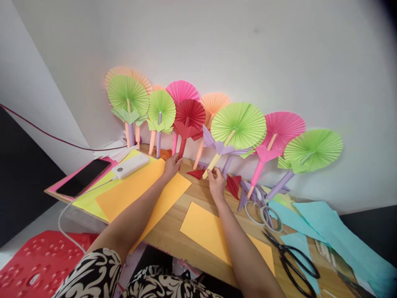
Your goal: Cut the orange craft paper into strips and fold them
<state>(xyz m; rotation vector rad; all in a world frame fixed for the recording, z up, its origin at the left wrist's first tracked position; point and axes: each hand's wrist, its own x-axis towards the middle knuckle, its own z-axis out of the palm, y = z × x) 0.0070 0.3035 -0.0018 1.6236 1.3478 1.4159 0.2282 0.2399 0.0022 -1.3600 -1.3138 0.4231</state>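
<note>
My left hand (171, 166) is closed on the lower end of the red handle of a red paper fan (191, 112), which stands upright against the wall. A green paper fan (245, 120) with a purple folded bow and a yellow handle (212, 164) leans to its right. My right hand (217, 183) pinches the bottom of that yellow handle. Folded red paper pieces (233, 185) lie beside my right hand. Orange-yellow paper sheets (173, 188) spread under and around my left forearm, and another orange-yellow sheet (201, 229) lies below my right hand.
More paper fans (314, 147) lean along the wall. Black scissors (293, 260), tape rolls (270, 218) and turquoise paper (338, 231) lie at the right. A phone (83, 177) and a white power bank (130, 166) with a cable are at the left. A red stool (43, 260) stands below.
</note>
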